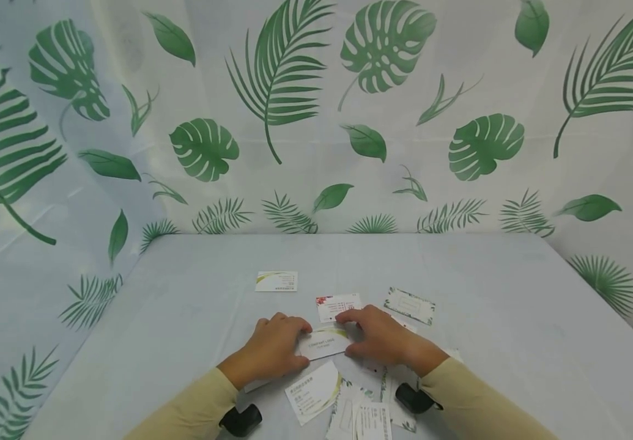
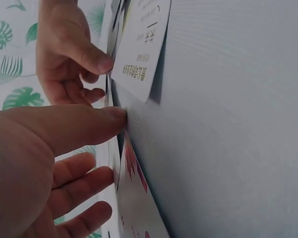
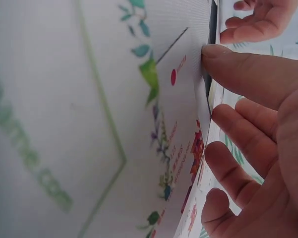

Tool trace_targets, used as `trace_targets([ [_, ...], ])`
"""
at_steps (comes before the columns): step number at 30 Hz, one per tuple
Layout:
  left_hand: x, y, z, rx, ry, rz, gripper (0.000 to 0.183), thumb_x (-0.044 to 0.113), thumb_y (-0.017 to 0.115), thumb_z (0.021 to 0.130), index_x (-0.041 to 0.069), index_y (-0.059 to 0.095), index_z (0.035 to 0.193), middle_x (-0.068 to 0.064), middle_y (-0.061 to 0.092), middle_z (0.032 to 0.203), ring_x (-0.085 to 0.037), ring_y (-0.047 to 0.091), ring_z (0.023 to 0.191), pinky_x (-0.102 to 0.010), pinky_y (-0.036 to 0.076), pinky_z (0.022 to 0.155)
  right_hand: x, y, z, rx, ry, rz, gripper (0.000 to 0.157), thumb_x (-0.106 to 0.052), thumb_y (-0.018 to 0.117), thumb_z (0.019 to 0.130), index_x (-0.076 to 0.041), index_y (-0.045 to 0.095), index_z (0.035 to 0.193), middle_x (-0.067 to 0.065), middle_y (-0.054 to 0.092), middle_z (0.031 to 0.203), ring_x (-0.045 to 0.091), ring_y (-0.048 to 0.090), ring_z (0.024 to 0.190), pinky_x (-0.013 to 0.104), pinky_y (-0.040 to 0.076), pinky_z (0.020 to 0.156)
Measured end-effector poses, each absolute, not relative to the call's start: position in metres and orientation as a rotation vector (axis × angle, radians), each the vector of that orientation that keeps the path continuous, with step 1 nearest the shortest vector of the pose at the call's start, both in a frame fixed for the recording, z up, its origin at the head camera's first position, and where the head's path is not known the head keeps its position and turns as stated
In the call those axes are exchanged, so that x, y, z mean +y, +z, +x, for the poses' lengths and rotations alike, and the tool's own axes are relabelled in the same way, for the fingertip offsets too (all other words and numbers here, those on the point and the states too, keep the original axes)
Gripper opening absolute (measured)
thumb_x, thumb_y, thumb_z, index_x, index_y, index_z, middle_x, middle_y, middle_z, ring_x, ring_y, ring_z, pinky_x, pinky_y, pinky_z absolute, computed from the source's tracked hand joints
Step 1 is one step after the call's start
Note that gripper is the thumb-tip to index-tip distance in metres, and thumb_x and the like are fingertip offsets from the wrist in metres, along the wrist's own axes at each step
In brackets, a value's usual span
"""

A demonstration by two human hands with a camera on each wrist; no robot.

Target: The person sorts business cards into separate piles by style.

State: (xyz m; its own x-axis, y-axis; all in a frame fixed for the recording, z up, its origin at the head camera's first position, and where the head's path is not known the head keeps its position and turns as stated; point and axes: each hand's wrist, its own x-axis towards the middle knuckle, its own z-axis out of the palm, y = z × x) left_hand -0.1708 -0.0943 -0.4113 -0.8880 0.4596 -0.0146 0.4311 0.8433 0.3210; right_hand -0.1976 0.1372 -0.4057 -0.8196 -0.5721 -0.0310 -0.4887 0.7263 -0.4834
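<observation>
Both forearms (image 1: 184,400) are angled inward toward the white card (image 1: 323,346) from its near side, covered by beige sleeves (image 1: 487,397) down to the wrists. The left hand (image 1: 269,348) is held at the card's left end, back up, thumb and fingers spread around that edge. The right hand (image 1: 384,336) is held at the card's right end, index finger stretched by the far corner, thumb set lower. Thumbs are kept nearly straight, remaining fingers loosely bent, palms turned toward the card.
</observation>
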Motion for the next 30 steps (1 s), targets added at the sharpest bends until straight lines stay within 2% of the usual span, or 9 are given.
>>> trace_targets([
  [7, -0.095, -0.413, -0.177, 2.783, 0.710, 0.526, 0.052, 0.026, 0.075, 0.069, 0.020, 0.051, 0.115, 0.013, 0.050, 0.108, -0.014, 0.039, 0.100, -0.040, 0.027, 0.080, 0.136, -0.405, -0.197, 2.744, -0.710, -0.802, 0.053, -0.025, 0.073, 0.071, -0.016, 0.055, 0.121, 0.001, 0.053, 0.109, 0.017, 0.045, 0.096, 0.039, 0.037, 0.083],
  [16, -0.097, -0.413, -0.178, 2.722, 0.836, 0.400, 0.053, 0.018, 0.074, 0.068, 0.023, 0.049, 0.114, 0.008, 0.045, 0.110, -0.021, 0.036, 0.096, -0.040, 0.029, 0.077, 0.135, -0.406, -0.198, 2.766, -0.698, -0.824, 0.053, -0.028, 0.075, 0.070, -0.017, 0.056, 0.119, -0.006, 0.053, 0.108, 0.013, 0.044, 0.095, 0.037, 0.036, 0.083],
  [20, -0.104, -0.409, -0.179, 2.747, 0.843, 0.403, 0.055, 0.022, 0.073, 0.070, 0.024, 0.047, 0.119, 0.005, 0.043, 0.117, -0.023, 0.036, 0.097, -0.041, 0.031, 0.077, 0.133, -0.403, -0.198, 2.788, -0.738, -0.808, 0.054, -0.029, 0.074, 0.071, -0.017, 0.055, 0.119, -0.008, 0.052, 0.108, 0.013, 0.045, 0.097, 0.036, 0.038, 0.084],
  [26, -0.114, -0.404, -0.183, 2.822, 0.823, 0.445, 0.056, 0.029, 0.074, 0.072, 0.020, 0.047, 0.121, 0.008, 0.047, 0.116, -0.017, 0.037, 0.105, -0.042, 0.027, 0.080, 0.129, -0.399, -0.198, 2.813, -0.871, -0.751, 0.053, -0.027, 0.074, 0.072, -0.016, 0.054, 0.119, -0.010, 0.051, 0.109, 0.015, 0.048, 0.098, 0.035, 0.040, 0.081],
  [30, -0.121, -0.403, -0.188, 2.871, 0.785, 0.448, 0.053, 0.031, 0.072, 0.074, 0.022, 0.048, 0.120, 0.006, 0.047, 0.120, -0.017, 0.038, 0.109, -0.042, 0.026, 0.082, 0.124, -0.400, -0.204, 2.825, -0.915, -0.733, 0.052, -0.029, 0.073, 0.073, -0.016, 0.054, 0.120, -0.011, 0.052, 0.110, 0.013, 0.048, 0.097, 0.033, 0.040, 0.079],
])
